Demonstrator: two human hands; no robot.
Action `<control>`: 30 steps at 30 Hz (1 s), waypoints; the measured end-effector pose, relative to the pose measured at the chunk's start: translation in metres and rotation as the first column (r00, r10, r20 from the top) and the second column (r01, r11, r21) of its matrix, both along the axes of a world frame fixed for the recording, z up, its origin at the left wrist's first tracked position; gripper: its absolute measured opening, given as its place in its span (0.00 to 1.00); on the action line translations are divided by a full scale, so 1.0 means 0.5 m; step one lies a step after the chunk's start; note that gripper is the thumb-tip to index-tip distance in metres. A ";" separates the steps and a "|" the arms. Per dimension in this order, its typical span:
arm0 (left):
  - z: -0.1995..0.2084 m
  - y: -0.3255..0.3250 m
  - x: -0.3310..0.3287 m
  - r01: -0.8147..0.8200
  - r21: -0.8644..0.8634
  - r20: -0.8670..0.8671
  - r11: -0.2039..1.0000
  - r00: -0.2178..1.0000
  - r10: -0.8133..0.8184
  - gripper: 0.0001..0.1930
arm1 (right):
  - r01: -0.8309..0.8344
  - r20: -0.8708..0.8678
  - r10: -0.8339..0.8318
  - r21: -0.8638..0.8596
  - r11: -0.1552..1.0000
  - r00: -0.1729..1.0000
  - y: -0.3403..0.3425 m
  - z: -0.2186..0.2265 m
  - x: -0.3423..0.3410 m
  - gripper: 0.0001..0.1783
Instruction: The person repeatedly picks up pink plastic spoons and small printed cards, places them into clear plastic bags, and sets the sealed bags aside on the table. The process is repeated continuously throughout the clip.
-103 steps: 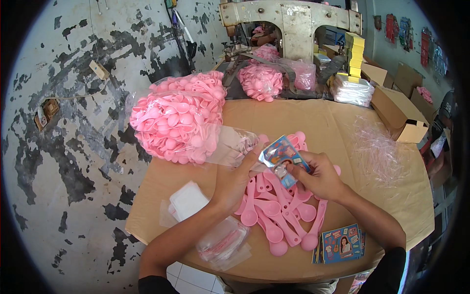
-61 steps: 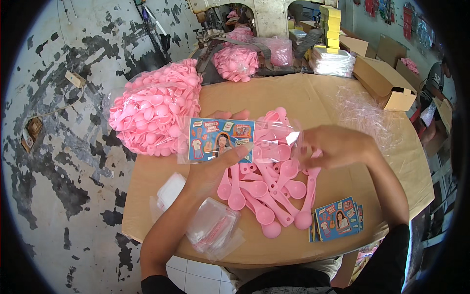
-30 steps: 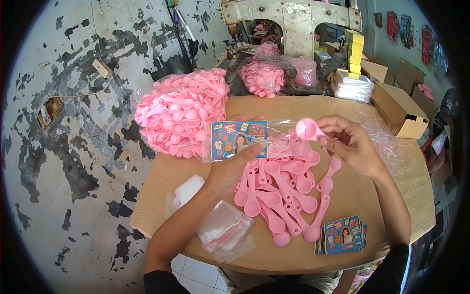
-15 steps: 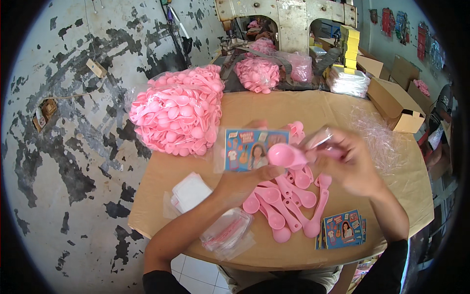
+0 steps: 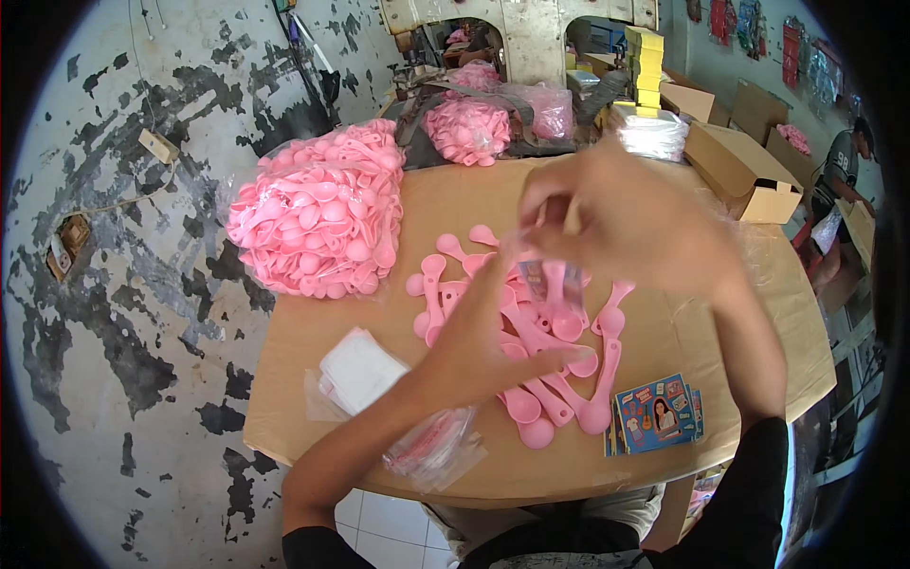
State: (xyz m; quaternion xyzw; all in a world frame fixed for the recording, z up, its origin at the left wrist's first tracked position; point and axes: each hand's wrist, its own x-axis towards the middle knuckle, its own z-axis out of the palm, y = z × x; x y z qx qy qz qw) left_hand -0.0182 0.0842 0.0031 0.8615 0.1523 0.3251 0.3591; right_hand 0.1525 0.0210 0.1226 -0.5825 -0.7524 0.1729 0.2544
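A clear plastic bag [image 5: 569, 284] with a blue printed card and a pink measuring spoon [image 5: 566, 321] in it hangs between my hands, over the loose spoons. My right hand [image 5: 626, 223], smeared by motion, pinches at its upper end. My left hand [image 5: 479, 327] is at the bag's left side; its fingers reach up to the upper end while its thumb stretches out below. How those fingers grip is partly hidden. Several loose pink measuring spoons [image 5: 521, 406] lie beneath. A stack of blue printed cards [image 5: 654, 414] sits near the front edge, at the right.
Flat clear bags [image 5: 431, 446] and a white stack [image 5: 360, 370] lie left of the spoons. A large bag of pink spoons [image 5: 318, 213] stands at the left. Cardboard boxes [image 5: 744, 171], yellow stacked packs [image 5: 645, 71] and a heavy metal machine [image 5: 531, 43] line the back.
The spoon that was in my right hand is now inside the bag with the card. My right hand has moved up to the bag's upper end. The whole view has shifted slightly.
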 end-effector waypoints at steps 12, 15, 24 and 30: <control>-0.005 0.026 -0.012 0.464 -0.674 0.173 0.574 0.855 -0.488 0.30 | -0.190 -0.383 0.266 0.224 0.956 0.885 0.067 -0.099 0.052 0.12; -0.003 0.036 -0.021 0.409 -0.699 0.219 0.587 0.903 -0.369 0.24 | -0.276 -0.513 0.271 0.068 0.959 0.814 0.069 -0.097 0.053 0.13; -0.002 0.041 -0.009 0.122 -0.664 0.264 0.738 0.961 0.079 0.19 | -0.226 0.145 0.174 0.671 0.706 0.974 0.086 -0.133 0.054 0.12; 0.000 0.032 -0.015 0.191 -0.657 0.292 0.729 0.956 0.012 0.19 | -0.271 0.373 0.015 0.646 0.714 0.928 0.084 -0.148 0.049 0.08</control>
